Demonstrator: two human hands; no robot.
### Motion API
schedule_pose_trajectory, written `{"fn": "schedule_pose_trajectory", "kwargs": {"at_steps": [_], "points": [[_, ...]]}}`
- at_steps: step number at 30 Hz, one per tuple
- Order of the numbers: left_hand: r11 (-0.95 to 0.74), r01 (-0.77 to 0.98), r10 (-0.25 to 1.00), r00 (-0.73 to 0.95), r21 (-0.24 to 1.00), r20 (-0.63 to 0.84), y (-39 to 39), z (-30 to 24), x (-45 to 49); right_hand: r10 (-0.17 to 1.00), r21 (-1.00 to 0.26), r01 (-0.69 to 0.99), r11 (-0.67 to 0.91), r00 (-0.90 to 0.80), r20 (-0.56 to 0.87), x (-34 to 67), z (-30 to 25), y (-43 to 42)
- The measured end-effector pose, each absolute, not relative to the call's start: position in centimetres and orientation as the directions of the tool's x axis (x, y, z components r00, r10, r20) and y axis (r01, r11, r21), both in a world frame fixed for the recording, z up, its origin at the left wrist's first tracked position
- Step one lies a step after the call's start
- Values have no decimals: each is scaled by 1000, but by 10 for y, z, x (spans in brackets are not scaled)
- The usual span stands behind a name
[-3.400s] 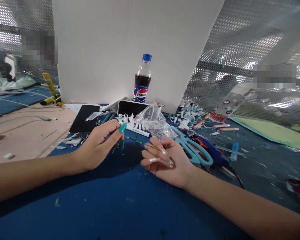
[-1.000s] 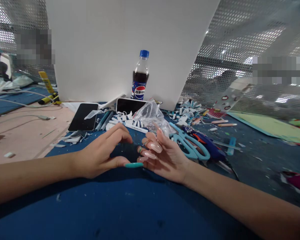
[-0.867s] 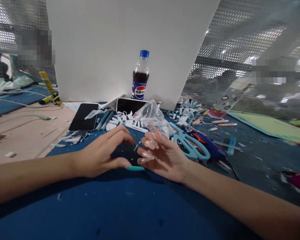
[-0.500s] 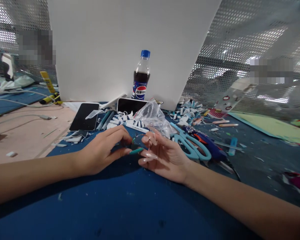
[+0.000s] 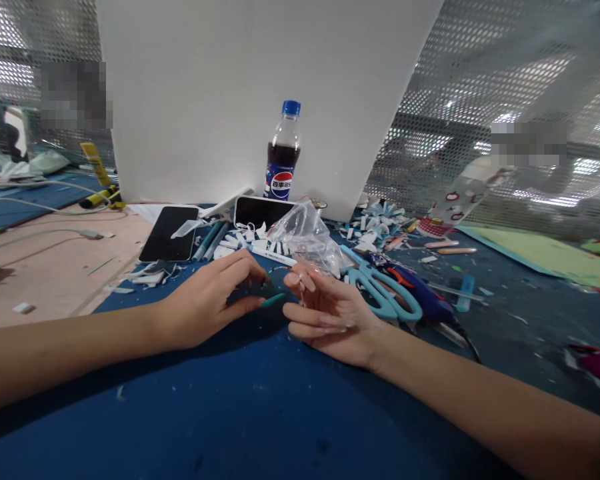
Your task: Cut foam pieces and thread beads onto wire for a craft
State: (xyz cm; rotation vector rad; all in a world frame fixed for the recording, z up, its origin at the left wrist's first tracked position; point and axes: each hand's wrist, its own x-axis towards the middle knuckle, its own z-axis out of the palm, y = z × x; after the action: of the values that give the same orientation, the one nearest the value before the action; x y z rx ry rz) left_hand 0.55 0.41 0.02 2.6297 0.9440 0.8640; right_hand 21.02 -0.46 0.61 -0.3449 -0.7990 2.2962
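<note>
The right hand (image 5: 335,315) seems to pinch a thin strand (image 5: 279,269), which reaches across to the left hand (image 5: 200,303); I cannot tell whether those curled fingers grip it. The strand is above the tabletop (image 5: 260,413). A weak pinch, with long nails (image 5: 273,301) in the way, could drop it. Just beyond lie the bag (image 5: 307,230), scissors (image 5: 367,283) and scraps (image 5: 374,230), where it could snag.
</note>
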Motion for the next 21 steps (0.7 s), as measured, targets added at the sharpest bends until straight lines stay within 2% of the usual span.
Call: {"fn": "schedule_pose_trajectory", "kwargs": {"at_steps": [21], "points": [[-797,520,598,605,309,525,6,-3,4,623,-653,-484,-582,-782,25,210,5,-5]]}}
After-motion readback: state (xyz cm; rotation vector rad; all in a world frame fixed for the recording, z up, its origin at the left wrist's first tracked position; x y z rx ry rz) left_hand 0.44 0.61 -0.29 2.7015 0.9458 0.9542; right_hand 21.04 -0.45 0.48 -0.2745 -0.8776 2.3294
